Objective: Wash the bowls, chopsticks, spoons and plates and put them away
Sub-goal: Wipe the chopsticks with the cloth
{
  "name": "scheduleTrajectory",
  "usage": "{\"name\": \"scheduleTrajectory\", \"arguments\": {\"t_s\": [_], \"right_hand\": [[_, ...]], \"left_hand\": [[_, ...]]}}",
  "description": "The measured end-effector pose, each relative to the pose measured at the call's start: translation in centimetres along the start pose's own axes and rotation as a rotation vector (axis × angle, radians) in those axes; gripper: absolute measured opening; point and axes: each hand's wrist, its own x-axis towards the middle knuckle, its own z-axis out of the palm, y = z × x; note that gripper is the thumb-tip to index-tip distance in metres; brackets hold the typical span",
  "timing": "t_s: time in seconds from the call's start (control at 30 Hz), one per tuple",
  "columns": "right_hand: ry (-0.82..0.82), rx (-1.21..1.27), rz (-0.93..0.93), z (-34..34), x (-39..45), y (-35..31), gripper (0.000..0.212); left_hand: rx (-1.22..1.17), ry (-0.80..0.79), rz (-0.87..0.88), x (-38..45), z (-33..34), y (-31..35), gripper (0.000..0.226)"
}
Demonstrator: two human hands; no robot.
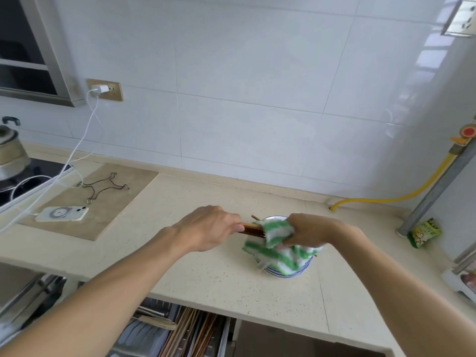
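Note:
My left hand (pixel 210 229) grips one end of a bundle of brown chopsticks (pixel 251 228) held level over the counter. My right hand (pixel 304 231) holds a green-and-white striped cloth (pixel 279 247) wrapped round the other end of the chopsticks. Under the cloth stands a white bowl with a blue rim (pixel 286 273), mostly hidden by the cloth. One more chopstick tip (pixel 255 217) pokes out behind the bowl's far rim.
An open drawer (pixel 185 331) with several chopsticks lies below the counter edge. On the left are a phone (pixel 61 213) on its charging cable, a wire rack (pixel 103 186) on a board, and a stove with a pot (pixel 10 153). A yellow hose (pixel 401 197) and a green packet (pixel 425 233) sit at right.

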Motion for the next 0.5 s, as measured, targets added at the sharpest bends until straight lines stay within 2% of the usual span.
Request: {"name": "scheduleTrajectory", "arguments": {"t_s": [0.1, 0.2, 0.27, 0.37, 0.5], "right_hand": [[-0.036, -0.104, 0.079, 0.3, -0.5, 1.0, 0.026], [0.005, -0.047, -0.055, 0.5, 0.8, -2.9, 0.035], [0.02, 0.023, -0.109, 0.4, 1.1, -4.3, 0.027], [0.032, 0.004, -0.014, -0.3, 0.2, -2.1, 0.025], [0.06, -0.195, 0.09, 0.1, 0.1, -1.5, 0.025]], "left_hand": [[0.043, 0.024, -0.034, -1.1, -0.2, -1.5, 0.032], [0.03, 0.02, 0.019, 0.0, 0.6, 0.9, 0.025], [0.015, 0.017, 0.023, 0.2, 0.8, 1.1, 0.022], [-0.043, 0.015, -0.046, -1.5, -0.2, -1.9, 0.031], [-0.104, -0.032, -0.095, -2.6, 0.0, -3.4, 0.035]]}}
